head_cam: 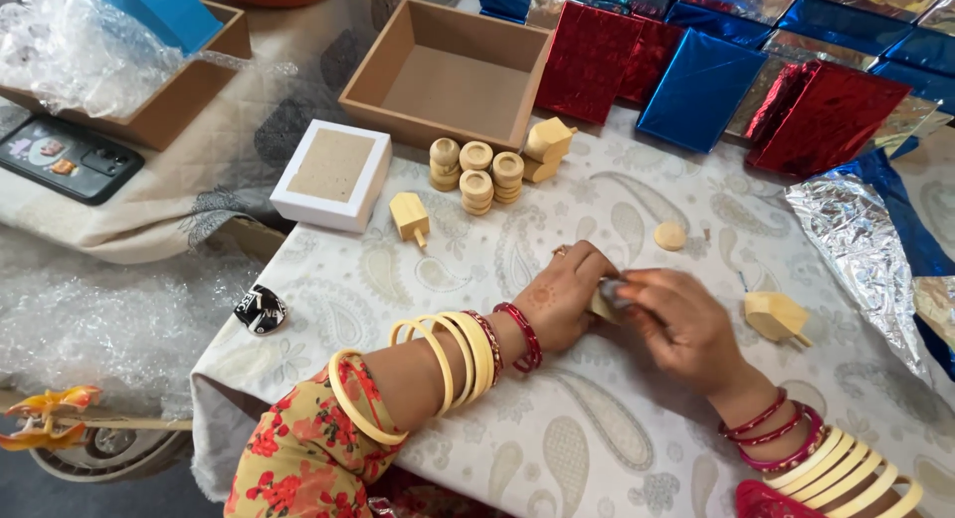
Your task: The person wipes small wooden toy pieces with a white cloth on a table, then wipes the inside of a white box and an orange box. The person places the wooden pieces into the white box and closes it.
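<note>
Right now both hands meet at the middle of the frame over a small pale wooden piece [603,301], which lies between them just above the paisley-printed counter [597,448]. The left hand [562,297] has its grip closed round the left end of the piece, fingers curled over it; the right hand [676,324] pinches the right end, with something dark and small at its fingertips that is too hidden to name. Judging by the pose, the step in hand is working on or fitting this one piece, and the next move would call for a steady hold by the left hand while the right fingertips do the fine work.

Most of the piece is covered, so its facing is hard to read; what shows suggests its long axis runs roughly left to right across the frame, between the two grips.

Around it: a wooden spinning top [777,316] lies to the right, another top [410,217] sits to the upper left, and a loose wooden disc [670,236] lies above the hands. Stacks of wooden discs [477,174] stand near an open cardboard box [448,73], beside a small white box [333,174]. Red and blue foil-wrapped boxes [701,85] fill the upper right.
</note>
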